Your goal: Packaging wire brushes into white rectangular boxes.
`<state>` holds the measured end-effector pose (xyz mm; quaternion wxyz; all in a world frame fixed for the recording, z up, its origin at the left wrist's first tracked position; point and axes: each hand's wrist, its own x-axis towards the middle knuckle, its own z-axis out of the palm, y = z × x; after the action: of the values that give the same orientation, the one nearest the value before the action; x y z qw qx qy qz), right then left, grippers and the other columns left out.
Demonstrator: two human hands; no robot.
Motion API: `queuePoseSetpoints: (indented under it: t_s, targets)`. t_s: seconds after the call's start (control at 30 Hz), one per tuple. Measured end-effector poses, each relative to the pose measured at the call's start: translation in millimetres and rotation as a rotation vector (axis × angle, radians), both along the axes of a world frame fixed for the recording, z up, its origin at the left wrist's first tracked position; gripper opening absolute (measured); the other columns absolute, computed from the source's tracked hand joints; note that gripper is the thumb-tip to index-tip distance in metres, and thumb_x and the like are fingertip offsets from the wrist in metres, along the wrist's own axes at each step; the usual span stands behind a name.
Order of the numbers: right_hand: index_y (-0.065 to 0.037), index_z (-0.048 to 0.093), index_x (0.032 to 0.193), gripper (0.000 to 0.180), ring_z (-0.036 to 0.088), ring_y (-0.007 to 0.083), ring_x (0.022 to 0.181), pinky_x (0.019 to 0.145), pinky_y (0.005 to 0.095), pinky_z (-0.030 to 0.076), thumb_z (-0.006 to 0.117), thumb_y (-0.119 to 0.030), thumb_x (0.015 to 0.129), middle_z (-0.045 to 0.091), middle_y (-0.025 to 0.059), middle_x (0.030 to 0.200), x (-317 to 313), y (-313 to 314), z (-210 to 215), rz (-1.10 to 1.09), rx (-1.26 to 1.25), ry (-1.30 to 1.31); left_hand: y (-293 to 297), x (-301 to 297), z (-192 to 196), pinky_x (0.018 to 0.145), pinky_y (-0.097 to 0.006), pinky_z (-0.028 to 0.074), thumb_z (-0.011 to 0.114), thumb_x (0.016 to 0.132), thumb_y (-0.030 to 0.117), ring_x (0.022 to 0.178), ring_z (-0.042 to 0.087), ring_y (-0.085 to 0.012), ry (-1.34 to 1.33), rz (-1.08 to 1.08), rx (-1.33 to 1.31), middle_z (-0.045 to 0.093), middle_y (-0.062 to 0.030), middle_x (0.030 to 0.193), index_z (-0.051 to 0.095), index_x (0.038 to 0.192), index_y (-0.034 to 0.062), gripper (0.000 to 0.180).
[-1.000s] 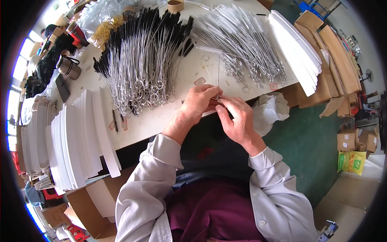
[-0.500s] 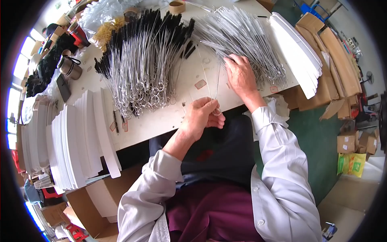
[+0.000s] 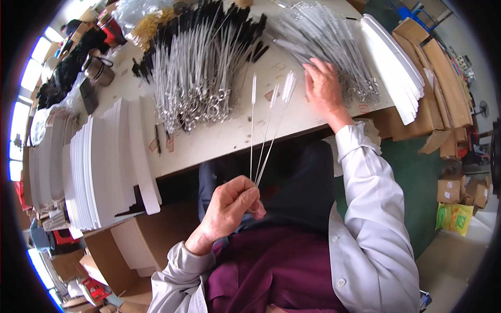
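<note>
A few thin wire-handled brushes (image 3: 268, 133) with white bristle tips fan upward from my left hand (image 3: 229, 206). Its fingers are closed round their lower ends, over my lap and in front of the table edge. My right hand (image 3: 324, 94) is held over the table with its fingers apart, at the near left side of a pile of white-bristled brushes (image 3: 331, 49). Nothing shows in it, and whether its fingertips touch the pile I cannot tell. To the left lies a big heap of black-bristled brushes (image 3: 195, 78), their wire loops toward me.
Stacks of white card strips stand at the table's left (image 3: 86, 172) and right (image 3: 391, 65). A metal cup (image 3: 98, 70) and a dark flat block (image 3: 88, 96) sit at the left. Cardboard boxes (image 3: 130, 250) are below left; cardboard sheets (image 3: 438, 78) lean at the right.
My left hand has moved down and toward me, drawing the held brushes away from the pile. My right hand has come off the held brushes, its fingers opening, and stays near the pile.
</note>
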<state>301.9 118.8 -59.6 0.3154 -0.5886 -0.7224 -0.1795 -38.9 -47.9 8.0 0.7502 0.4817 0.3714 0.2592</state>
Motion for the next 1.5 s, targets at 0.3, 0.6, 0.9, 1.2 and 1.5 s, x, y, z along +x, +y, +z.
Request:
queuePoseSetpoints:
  t_s: [0.3,0.6,0.9,1.2,1.5]
  targets:
    - [0.005,0.044,0.151,0.066,0.065,0.0122,0.079,0.067,0.0248,0.052,0.068,-0.024,0.098,0.068,0.0171,0.127,-58,-112,58,0.701,-1.159,1.49,11,1,-8,0.068,-0.028,0.056,0.053,0.107,0.013,0.071,0.068,-0.013,0.025,-0.117,0.112,0.069,-0.0079,0.076,0.057,0.093,-0.002,0.021]
    - [-0.002,0.065,0.116,0.03,0.053,0.0047,0.057,0.048,0.0184,0.039,0.063,-0.03,0.105,0.074,0.014,0.095,-100,-142,34,0.532,-1.063,1.826,16,10,-28,0.072,-0.029,0.056,0.06,0.107,0.023,0.077,0.07,-0.0149,-0.055,-0.278,-0.032,0.072,-0.0089,0.084,0.06,0.094,0.0006,0.026]
    - [0.001,0.07,0.113,0.035,0.058,0.0075,0.057,0.048,0.0215,0.043,0.058,-0.032,0.108,0.073,0.012,0.088,-80,-135,37,0.464,-0.839,1.842,8,8,-43,0.082,-0.039,0.06,0.054,0.109,0.028,0.088,0.072,-0.026,-0.361,-0.113,-0.242,0.072,-0.0167,0.095,0.064,0.107,-0.0025,0.032]
    - [0.0,0.07,0.115,0.036,0.058,0.0089,0.06,0.051,0.0228,0.045,0.056,-0.033,0.109,0.071,0.0092,0.085,-67,-137,28,0.522,-0.718,1.892,12,9,-48,0.073,-0.036,0.06,0.059,0.105,0.016,0.077,0.072,-0.0226,-0.294,0.018,-0.301,0.072,-0.0135,0.087,0.067,0.102,-0.0003,0.019]
    - [0.0,0.071,0.112,0.035,0.059,0.0101,0.06,0.051,0.0249,0.046,0.057,-0.032,0.109,0.072,0.0106,0.086,-70,-138,23,0.526,-0.597,1.808,13,7,-51,0.057,-0.034,0.057,0.063,0.101,0.011,0.062,0.068,-0.0187,-0.201,0.127,-0.305,0.072,-0.0119,0.082,0.067,0.096,0.003,0.01]
